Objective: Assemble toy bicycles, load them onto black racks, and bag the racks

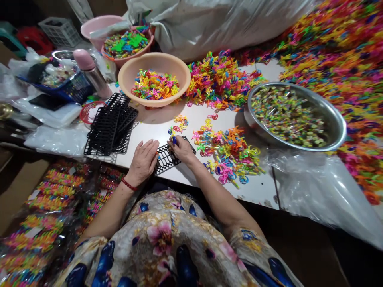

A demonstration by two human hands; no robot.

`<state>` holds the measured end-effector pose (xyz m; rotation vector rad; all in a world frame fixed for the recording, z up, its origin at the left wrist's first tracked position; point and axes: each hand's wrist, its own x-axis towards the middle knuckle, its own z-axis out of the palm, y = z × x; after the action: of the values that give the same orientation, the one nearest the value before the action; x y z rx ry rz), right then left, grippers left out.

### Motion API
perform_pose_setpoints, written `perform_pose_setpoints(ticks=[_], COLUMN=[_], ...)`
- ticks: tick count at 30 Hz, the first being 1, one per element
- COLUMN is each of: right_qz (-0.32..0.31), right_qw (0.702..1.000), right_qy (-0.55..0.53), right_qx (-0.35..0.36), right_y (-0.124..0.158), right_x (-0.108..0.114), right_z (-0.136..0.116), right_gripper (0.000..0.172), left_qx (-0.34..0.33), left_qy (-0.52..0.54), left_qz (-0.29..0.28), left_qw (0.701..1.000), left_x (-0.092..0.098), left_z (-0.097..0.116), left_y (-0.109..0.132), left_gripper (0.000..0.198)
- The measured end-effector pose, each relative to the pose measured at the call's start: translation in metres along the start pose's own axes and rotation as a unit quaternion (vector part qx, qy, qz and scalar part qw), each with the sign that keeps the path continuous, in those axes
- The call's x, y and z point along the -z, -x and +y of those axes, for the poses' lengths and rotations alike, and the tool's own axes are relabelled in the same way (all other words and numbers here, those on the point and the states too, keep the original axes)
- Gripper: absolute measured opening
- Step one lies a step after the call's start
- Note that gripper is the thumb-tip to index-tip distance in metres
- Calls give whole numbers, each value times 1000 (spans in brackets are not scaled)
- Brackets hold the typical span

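A black slotted plastic rack (165,166) lies on the white table between my hands. My left hand (144,159), with a red bead bracelet at its wrist, rests at the rack's left edge, its fingers stretched out. Over the rack's right part, my right hand (183,150) pinches a small plastic toy (173,138), partly blue; its exact shape is hidden by the fingers. Just beyond sit a few loose plastic pieces (181,122). A heap of bright plastic pieces (227,153), some with round wheel-like rings, spreads right of the rack.
Stacked black racks (104,127) lie to the left. Behind stand a peach basin (154,103) of pieces and a pink-capped flask (95,79). A metal bowl (338,127) of wrapped items is at right, beside clear plastic bags (323,187). Packed bags (54,191) sit below left.
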<state>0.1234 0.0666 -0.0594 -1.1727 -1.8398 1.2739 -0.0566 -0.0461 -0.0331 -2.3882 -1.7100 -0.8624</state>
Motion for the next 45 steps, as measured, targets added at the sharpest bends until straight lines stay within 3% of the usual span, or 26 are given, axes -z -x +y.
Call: perform_pose_setpoints(ticks=[2, 4, 9, 17, 26, 33, 45], right_qz=[-34, -52, -78, -151, -132, -160, -142], right_qw=[994, 990, 992, 960, 971, 953, 957], right_qy=[-98, -128, 32, 184, 178, 205, 183], right_qx=[-20, -2, 97, 150, 95, 155, 175], right_y=[3, 5, 7, 4, 8, 9, 8], right_x=[-9, -17, -29, -29, -23, -28, -29], right_z=[-1, -4, -9, -8, -12, -3, 9], right_gripper=[21, 22, 8, 34, 15, 33, 29], left_qx=[3, 1, -12, -20, 8, 14, 27], left_qy=[9, 15, 17, -1, -3, -15, -52], left_qz=[-4, -8, -16, -35, -77, -88, -77], left_qw=[1000, 1000, 1000, 999, 997, 996, 995], left_x=[1, 2, 5, 4, 8, 8, 9], left_z=[-1, -1, -2, -5, 2, 4, 17], left_y=[0, 0, -2, 0, -3, -2, -7], left_gripper=[60, 62, 64, 63, 61, 60, 53])
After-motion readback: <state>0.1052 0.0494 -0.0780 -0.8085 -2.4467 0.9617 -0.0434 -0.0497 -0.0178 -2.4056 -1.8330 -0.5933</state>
